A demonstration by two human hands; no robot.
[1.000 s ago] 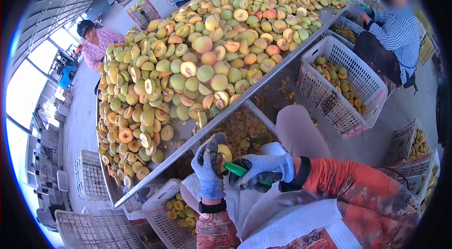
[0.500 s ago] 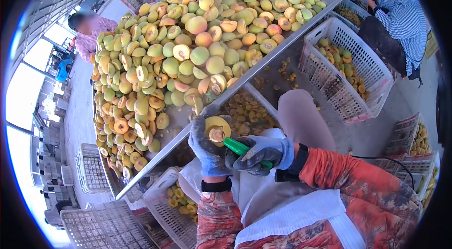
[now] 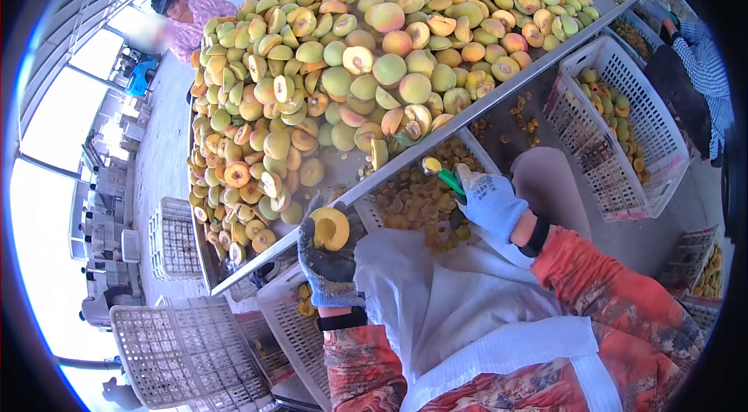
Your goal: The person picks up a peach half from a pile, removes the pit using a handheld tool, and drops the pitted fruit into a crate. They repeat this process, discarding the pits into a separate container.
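My left hand (image 3: 331, 256), in a blue-grey glove with a dark palm, cradles a peach half (image 3: 329, 229) at the table's near edge. The cut face is turned up and shows a hollow where the stone sat. To the right, my right hand (image 3: 492, 200), gloved too, is closed round a green-handled pitting spoon (image 3: 449, 180). Its rounded tip, yellowish and shiny, points left over a crate of scraps (image 3: 413, 206); whether a bit of fruit sits on it I cannot tell. A big heap of halved peaches (image 3: 312, 100) lies on the metal table (image 3: 331, 167) ahead.
A raised metal rim (image 3: 421, 149) edges the table. At right stands a white crate (image 3: 654, 132) of peach halves; another white crate (image 3: 284, 318) is by my left knee. More crates (image 3: 187, 350) stack at left. One person (image 3: 191, 19) is across the table, another (image 3: 705, 77) at far right.
My hands have moved apart: the spoon has left the peach half and swung right over the scrap crate. The stone seen in the half is gone from it. The view has shifted left.
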